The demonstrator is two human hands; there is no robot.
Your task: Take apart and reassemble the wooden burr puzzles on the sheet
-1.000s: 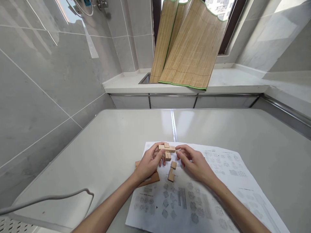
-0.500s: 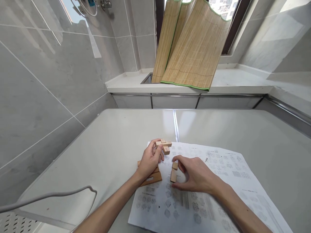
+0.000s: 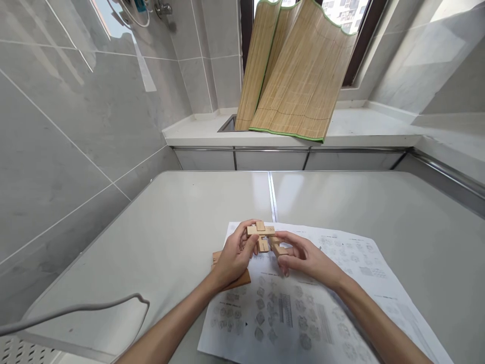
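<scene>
Over the printed sheet [image 3: 295, 323], my left hand [image 3: 238, 251] pinches a few interlocked wooden puzzle pieces [image 3: 265, 231] between thumb and fingers. Closed on a notched wooden puzzle piece [image 3: 279, 249], my right hand [image 3: 302, 254] holds it against the lower right side of that cluster; whether the parts are joined I cannot tell. Beneath my left wrist lies a brown wooden box or lid [image 3: 240, 279], partly hidden by the hand and resting on the sheet's left edge.
The sheet lies on a pale table [image 3: 182, 227] with a seam down its middle. A grey cable [image 3: 94, 302] and a white perforated rack [image 3: 28, 349] are at the lower left. Beyond the table, a bamboo mat [image 3: 295, 81] leans on a white counter [image 3: 364, 124] near the window.
My right hand has lifted the notched piece off the sheet and brought it up to the cluster. The left hand has turned the cluster slightly and shifted it a little right.
</scene>
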